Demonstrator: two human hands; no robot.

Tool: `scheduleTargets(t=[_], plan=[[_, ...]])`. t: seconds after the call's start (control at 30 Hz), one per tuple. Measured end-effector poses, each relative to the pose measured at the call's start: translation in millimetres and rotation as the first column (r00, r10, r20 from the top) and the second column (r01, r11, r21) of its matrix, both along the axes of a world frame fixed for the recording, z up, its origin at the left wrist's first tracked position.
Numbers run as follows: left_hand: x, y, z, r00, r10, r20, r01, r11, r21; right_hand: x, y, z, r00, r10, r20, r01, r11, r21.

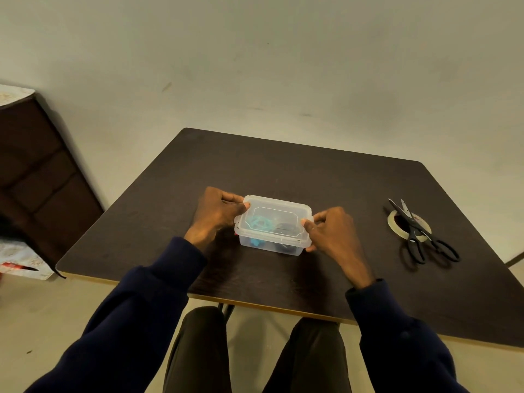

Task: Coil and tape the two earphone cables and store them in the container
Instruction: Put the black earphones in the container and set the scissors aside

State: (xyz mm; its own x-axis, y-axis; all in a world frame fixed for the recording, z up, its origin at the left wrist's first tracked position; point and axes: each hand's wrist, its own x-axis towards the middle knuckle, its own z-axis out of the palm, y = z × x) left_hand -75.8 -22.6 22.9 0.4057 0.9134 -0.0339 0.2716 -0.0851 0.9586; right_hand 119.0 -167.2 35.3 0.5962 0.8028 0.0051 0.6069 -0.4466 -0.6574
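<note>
Both sleeves (147, 302) reach in from the near edge of the table (312, 171). Left hand (212, 215) and right hand (330, 229) pinch opposite ends of the lidded clear container (273, 224), mid-table. Inside: teal cable coil (258, 222) left, black coil (285, 227) right. Farther right, scissors (419, 232) lie across the tape roll (394, 221).
</note>
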Motion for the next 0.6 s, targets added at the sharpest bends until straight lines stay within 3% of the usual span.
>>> scheduleTargets(t=[0.23, 0.43, 0.6], plan=[[-3, -4, -5, 0.997, -0.003, 0.076, 0.007, 0.999, -0.054, 8, 2, 7, 0.992, 0.023, -0.125, -0.02, 0.999, 0.025], [-4, -4, -4, 0.993, -0.024, 0.115, 0.035, 0.995, -0.094, 7, -5, 6, 0.902, 0.031, -0.43, 0.04, 0.987, 0.156], [-3, 0, -4, 0.992, -0.029, 0.125, 0.04, 0.995, -0.087, 8, -5, -5, 0.892, 0.014, -0.451, 0.092, 0.973, 0.213]])
